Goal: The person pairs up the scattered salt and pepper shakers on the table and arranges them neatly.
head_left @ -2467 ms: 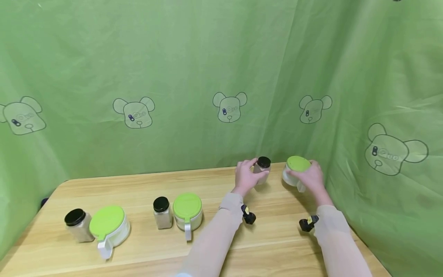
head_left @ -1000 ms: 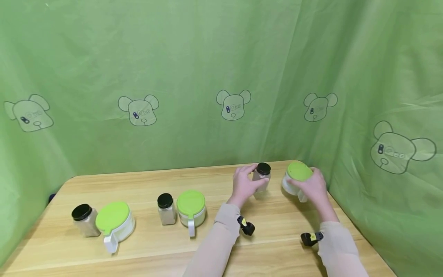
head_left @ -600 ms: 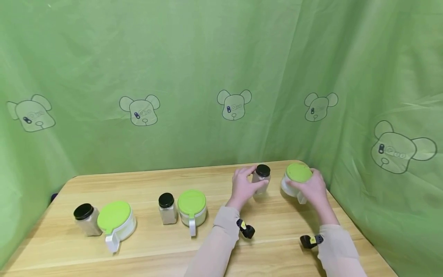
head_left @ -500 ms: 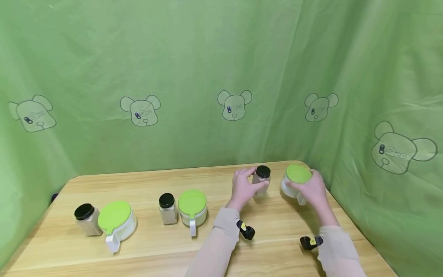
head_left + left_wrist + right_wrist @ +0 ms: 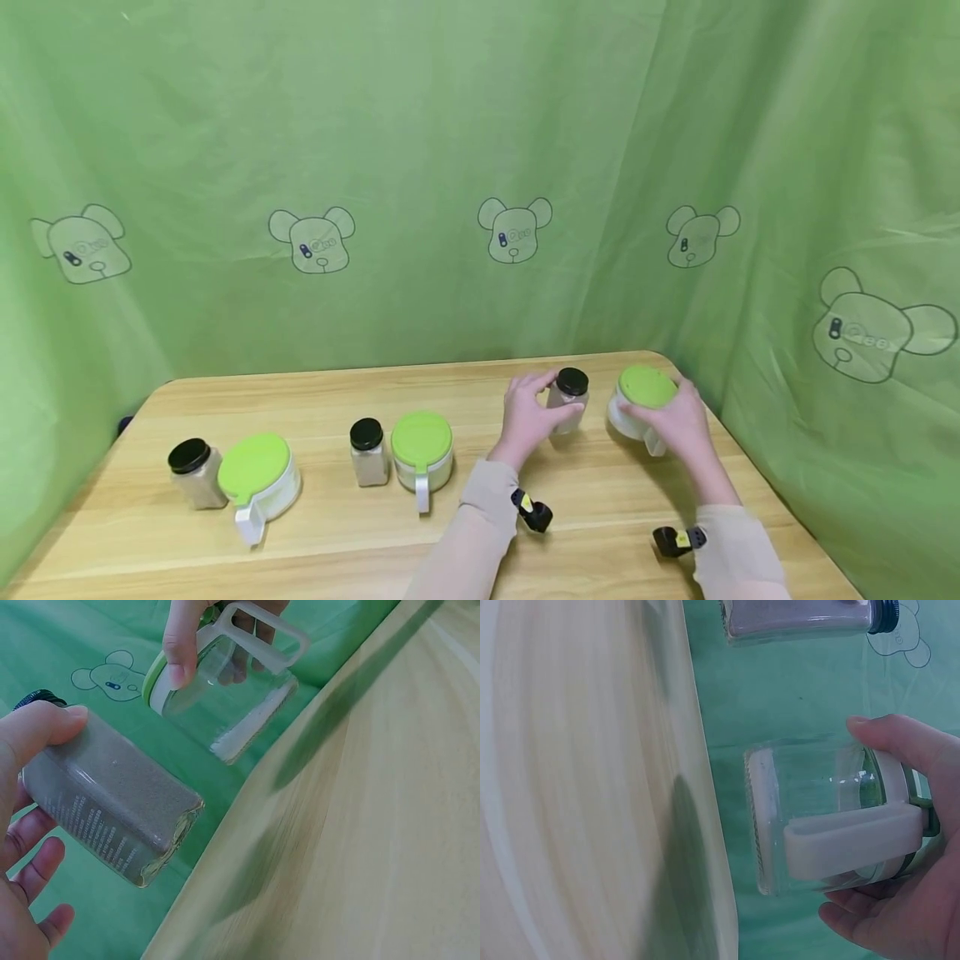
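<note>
My left hand [image 5: 525, 417] pinches a square clear jar [image 5: 112, 799] of greyish powder with a black lid [image 5: 572, 382], thumb on one side and fingers on the other. To its right, my right hand [image 5: 681, 421] grips a round clear seasoning jar [image 5: 817, 769] around its green lid [image 5: 647, 387]; its white handle [image 5: 855, 841] points towards me. White contents [image 5: 763, 817] lie at its bottom. Both jars are off the tabletop, their shadows apart from them in the wrist views. The two jars do not touch.
On the wooden table [image 5: 337, 550] stand two more pairs: a black-lidded jar [image 5: 370, 458] beside a green-lidded jar [image 5: 422, 442] at centre, and another black-lidded jar [image 5: 198, 479] beside a green-lidded jar [image 5: 255, 467] at left. A green curtain [image 5: 412, 125] hangs behind and at both sides.
Both hands, with the jars in them, have come slightly lower and nearer to me. The head view has shifted a little. The jars on the table have not moved.
</note>
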Tool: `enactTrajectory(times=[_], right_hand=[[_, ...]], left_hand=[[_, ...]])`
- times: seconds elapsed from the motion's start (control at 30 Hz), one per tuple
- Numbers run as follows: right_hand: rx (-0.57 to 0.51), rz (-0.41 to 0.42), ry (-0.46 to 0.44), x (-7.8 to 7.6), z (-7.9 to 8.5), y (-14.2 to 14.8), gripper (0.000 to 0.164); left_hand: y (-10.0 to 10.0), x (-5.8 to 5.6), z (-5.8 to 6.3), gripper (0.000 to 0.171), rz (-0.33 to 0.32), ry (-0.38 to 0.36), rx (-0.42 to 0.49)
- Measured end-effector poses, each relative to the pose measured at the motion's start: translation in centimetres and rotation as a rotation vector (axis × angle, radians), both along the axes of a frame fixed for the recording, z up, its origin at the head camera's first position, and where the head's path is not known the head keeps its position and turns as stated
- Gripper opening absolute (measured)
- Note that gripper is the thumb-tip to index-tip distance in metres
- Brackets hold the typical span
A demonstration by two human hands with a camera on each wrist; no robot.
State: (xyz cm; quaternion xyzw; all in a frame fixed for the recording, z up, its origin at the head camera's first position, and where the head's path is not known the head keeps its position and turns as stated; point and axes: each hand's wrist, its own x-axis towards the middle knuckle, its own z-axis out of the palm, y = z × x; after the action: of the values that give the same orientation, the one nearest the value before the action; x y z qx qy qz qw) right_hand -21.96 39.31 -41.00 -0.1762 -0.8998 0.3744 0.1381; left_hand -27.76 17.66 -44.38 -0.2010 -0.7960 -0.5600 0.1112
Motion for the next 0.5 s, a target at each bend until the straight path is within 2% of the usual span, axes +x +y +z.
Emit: enactTrajectory(times=[0.27,0.5], right_hand=[[-0.001,0.009,-0.003,0.6,0.2,-0.6,0.108],[0.007,0.022,0.005,1.0,0.4,-1.2,0.104]], left_hand=[[-0.5,0.6,0.1,0.066,-0.014,0.034,0.011],[-0.8,1.0,0.0,0.063,-0.012,0.034,0.001]])
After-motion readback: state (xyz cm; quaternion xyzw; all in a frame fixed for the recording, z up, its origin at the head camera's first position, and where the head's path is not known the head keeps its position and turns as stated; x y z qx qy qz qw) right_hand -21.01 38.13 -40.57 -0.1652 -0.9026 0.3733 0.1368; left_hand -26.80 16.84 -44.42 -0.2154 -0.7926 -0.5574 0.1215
